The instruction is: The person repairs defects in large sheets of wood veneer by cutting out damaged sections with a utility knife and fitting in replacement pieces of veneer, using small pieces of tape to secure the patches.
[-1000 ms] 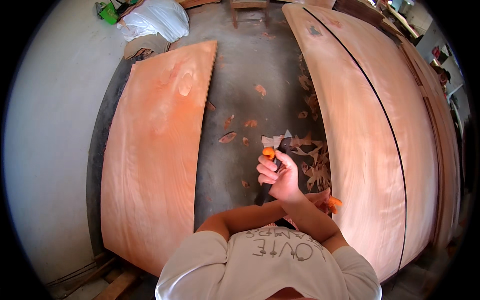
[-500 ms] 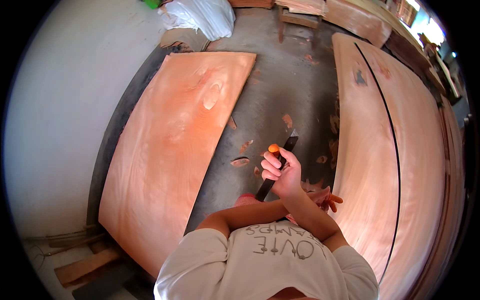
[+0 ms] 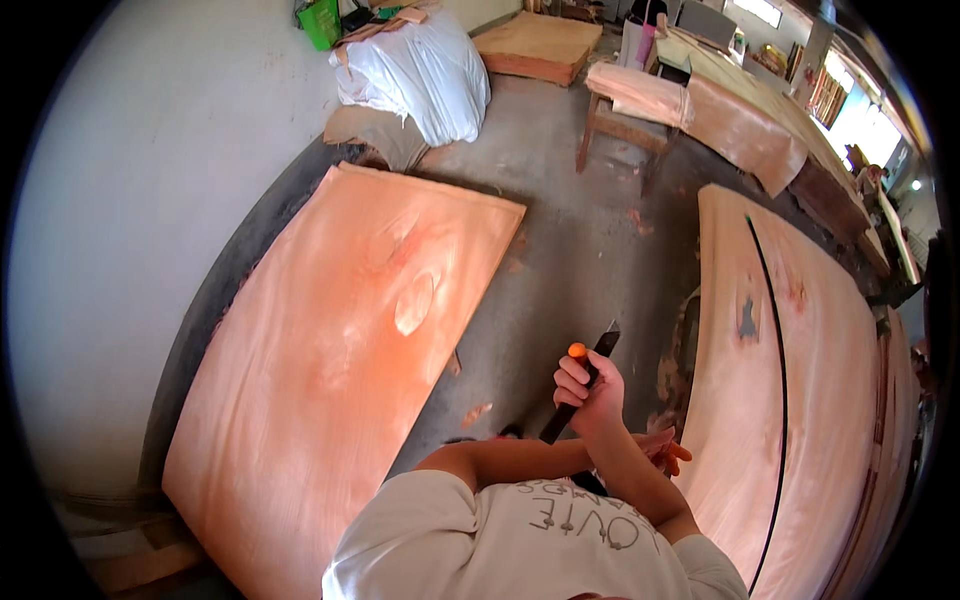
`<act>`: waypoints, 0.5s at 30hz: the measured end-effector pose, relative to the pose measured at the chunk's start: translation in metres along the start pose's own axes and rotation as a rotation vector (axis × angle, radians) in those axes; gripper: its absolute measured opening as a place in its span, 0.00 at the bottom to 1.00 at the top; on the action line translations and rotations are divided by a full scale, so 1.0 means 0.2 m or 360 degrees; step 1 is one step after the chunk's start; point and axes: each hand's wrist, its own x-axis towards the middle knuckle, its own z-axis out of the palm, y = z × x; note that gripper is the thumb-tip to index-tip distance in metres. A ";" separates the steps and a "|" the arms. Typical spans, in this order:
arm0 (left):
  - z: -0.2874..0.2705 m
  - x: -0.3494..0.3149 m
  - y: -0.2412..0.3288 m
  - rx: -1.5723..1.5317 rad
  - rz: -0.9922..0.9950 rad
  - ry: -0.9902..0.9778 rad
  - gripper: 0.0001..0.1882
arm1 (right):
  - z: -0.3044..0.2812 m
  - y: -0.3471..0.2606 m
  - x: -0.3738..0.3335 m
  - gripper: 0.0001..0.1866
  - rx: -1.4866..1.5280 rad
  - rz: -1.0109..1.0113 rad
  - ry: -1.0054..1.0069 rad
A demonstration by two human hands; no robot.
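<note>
My right hand [image 3: 591,385] is closed round a long dark knife [image 3: 607,345] with a pale pointed tip, which slants up and to the right. An orange cover sits on one of its fingertips. Behind my right forearm, my left hand [image 3: 660,447] reaches across to the right, partly hidden. Its visible fingers are apart, some with orange covers, and I see nothing in them. To the left lies a reddish wood veneer sheet [image 3: 330,360] with an oval patch mark. On the right are pale veneer sheets [image 3: 740,400] with a hole and a long black strip [image 3: 783,370] across them.
Grey floor [image 3: 560,260] with wood scraps runs between the sheets. A white plastic-covered heap [image 3: 425,80] and a green bag [image 3: 320,25] stand by the wall. Beyond are a stack of boards [image 3: 540,45], a wooden stool [image 3: 625,125] bearing veneer, and a person [image 3: 645,25] far off.
My view has tilted up, bringing more of the far room into sight. Both hands and the knife appear lower and further right; my right hand keeps its grip.
</note>
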 end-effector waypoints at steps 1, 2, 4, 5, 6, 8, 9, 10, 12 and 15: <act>-0.06 0.01 0.11 0.0028 -0.0002 -0.0009 0.35 | 0.04 -0.07 0.10 0.09 -0.0002 -0.0037 -0.0024; -0.11 0.03 0.21 0.0056 -0.0001 -0.0011 0.35 | 0.07 -0.14 0.20 0.09 0.0002 -0.0058 -0.0038; -0.23 0.06 0.35 0.0069 -0.0024 -0.0004 0.36 | 0.06 -0.27 0.34 0.09 0.0054 -0.0120 -0.0049; -0.30 0.08 0.43 0.0093 -0.0032 -0.0001 0.36 | 0.04 -0.35 0.42 0.09 -0.0011 -0.0114 -0.0073; -0.39 0.11 0.53 0.0114 -0.0041 -0.0007 0.36 | 0.01 -0.43 0.51 0.09 -0.0013 -0.0089 -0.0064; -0.53 0.16 0.71 0.0155 -0.0037 -0.0008 0.36 | -0.02 -0.59 0.69 0.10 -0.0019 -0.0052 -0.0052; -0.63 0.20 0.79 0.0157 -0.0055 -0.0007 0.36 | -0.05 -0.66 0.76 0.10 -0.0023 -0.0042 0.0023; -0.72 0.24 0.86 0.0158 -0.0067 0.0006 0.36 | -0.06 -0.72 0.84 0.09 0.0056 0.0014 -0.0002; -0.89 0.34 0.99 0.0186 -0.0066 0.0025 0.37 | -0.10 -0.86 1.02 0.09 0.0108 0.0063 -0.0053; -1.07 0.53 1.23 0.0087 -0.0092 0.0088 0.38 | -0.11 -1.17 1.23 0.10 0.0077 0.0051 -0.0129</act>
